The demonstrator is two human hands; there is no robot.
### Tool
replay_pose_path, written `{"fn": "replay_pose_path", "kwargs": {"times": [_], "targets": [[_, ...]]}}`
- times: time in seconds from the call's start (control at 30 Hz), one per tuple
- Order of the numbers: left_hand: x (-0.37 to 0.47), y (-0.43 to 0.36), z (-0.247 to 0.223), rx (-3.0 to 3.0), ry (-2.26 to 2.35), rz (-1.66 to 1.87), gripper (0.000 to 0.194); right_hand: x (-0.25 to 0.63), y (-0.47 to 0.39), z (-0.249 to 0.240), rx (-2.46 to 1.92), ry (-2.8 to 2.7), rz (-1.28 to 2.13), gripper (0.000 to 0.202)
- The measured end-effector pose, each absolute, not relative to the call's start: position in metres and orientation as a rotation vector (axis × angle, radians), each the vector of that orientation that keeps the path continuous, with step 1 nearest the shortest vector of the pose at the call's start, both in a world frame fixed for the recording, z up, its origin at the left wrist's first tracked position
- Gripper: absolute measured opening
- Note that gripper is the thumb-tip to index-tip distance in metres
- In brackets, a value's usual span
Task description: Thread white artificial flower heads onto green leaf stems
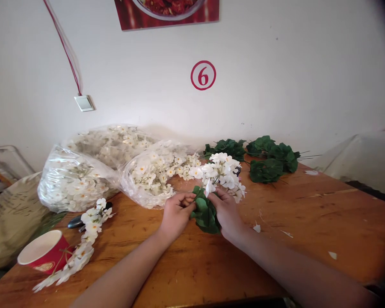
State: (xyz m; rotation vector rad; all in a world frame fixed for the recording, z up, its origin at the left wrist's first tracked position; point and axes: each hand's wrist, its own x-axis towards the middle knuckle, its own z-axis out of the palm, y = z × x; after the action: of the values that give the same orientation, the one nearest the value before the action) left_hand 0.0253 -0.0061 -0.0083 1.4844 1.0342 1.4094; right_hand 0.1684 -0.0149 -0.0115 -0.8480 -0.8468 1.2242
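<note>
Over the middle of the wooden table, my left hand [179, 214] is closed with thumb and fingers pinching the upper left edge of a bunch of green leaves [205, 216]. My right hand [227, 214] closes on the right side of the same bunch, near its top. White artificial flowers [223, 173] stand just beyond the fingers of my right hand, touching or very near them. The stems between my fingers are hidden.
Plastic bags of white flowers [80, 177] lie at the back left. A red paper cup [46, 252] and a white flower spray [85, 244] are at the front left. Green leaf bunches [266, 170] lie at the back right. Loose petals [333, 255] dot the wooden table [295, 231].
</note>
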Motion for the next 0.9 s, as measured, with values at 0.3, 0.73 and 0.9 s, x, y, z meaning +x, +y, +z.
{"fn": "replay_pose_path", "kwargs": {"times": [0.3, 0.73, 0.9], "targets": [[0.030, -0.006, -0.010, 1.347, 1.007, 1.419, 0.020, 0.170, -0.013, -0.019, -0.887, -0.924, 1.170, 0.029], [0.031, -0.006, -0.004, 1.227, 1.003, 1.434, 0.012, 0.173, -0.013, -0.020, -0.824, -1.020, 1.112, 0.025], [0.021, 0.005, -0.005, 1.282, 1.041, 1.485, 0.009, 0.171, -0.019, -0.015, -0.820, -1.115, 1.077, 0.025]]}}
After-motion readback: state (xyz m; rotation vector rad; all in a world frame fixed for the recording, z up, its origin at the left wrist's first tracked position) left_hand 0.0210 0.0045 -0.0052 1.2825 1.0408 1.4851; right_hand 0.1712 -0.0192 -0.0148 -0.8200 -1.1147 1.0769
